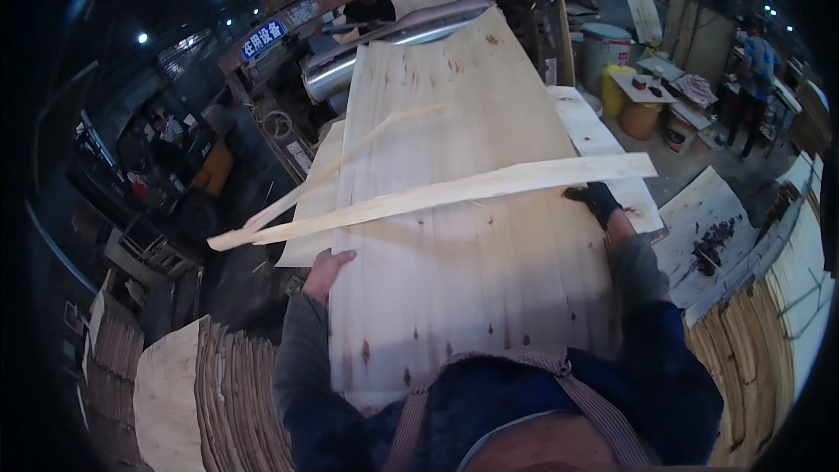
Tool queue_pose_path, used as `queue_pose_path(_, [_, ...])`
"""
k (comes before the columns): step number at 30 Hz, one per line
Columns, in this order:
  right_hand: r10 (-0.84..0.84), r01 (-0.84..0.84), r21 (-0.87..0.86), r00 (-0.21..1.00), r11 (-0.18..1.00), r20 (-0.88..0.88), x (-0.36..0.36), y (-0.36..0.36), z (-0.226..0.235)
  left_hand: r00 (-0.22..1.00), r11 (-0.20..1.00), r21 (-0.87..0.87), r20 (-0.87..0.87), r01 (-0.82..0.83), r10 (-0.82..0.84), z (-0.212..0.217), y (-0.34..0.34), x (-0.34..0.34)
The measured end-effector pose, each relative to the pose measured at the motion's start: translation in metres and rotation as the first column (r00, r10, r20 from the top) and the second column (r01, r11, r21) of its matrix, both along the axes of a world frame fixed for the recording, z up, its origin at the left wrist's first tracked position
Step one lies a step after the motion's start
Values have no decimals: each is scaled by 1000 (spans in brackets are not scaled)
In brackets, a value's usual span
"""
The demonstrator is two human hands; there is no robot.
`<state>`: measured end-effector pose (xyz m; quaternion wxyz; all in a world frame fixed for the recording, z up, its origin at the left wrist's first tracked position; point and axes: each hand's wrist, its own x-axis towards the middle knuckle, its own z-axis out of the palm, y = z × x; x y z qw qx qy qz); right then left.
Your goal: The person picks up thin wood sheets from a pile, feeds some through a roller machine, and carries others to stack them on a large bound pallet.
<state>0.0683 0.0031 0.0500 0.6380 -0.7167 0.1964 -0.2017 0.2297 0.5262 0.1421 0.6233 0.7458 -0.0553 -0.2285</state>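
Observation:
A long, pale wood veneer sheet (pixel 454 280) with dark knots stretches from my body up to a shiny metal roller (pixel 393 48). My bare left hand (pixel 326 274) grips its left edge, thumb on top and fingers hidden beneath. On the right edge, my right hand (pixel 598 203) in a black glove holds the sheet, its thumb lying on the surface. A long narrow veneer strip (pixel 489 185) slants across the sheet, passing just above my right hand. A second, thinner strip (pixel 350 157) meets it at the left, partly over the sheet.
Other veneer (pixel 603 140) lies under the sheet. Veneer stacks stand at my left (pixel 236 393) and right (pixel 743 376). Behind the roller is a person in dark clothing (pixel 370 8). A forklift (pixel 197 170) stands left; another person (pixel 756 70) is at the right, beyond drums (pixel 605 48).

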Motion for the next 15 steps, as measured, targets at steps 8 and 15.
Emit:
queue_pose_path(8, [-289, 150, -344, 870, 927, -400, 82, -54, -132, 965, 987, 49, -210, -151, 158, -129, 39, 102])
queue_pose_path(15, [-406, 221, -618, 897, 754, -175, 61, -18, -74, 903, 814, 502, 426, -292, 61, -124, 28, 112])
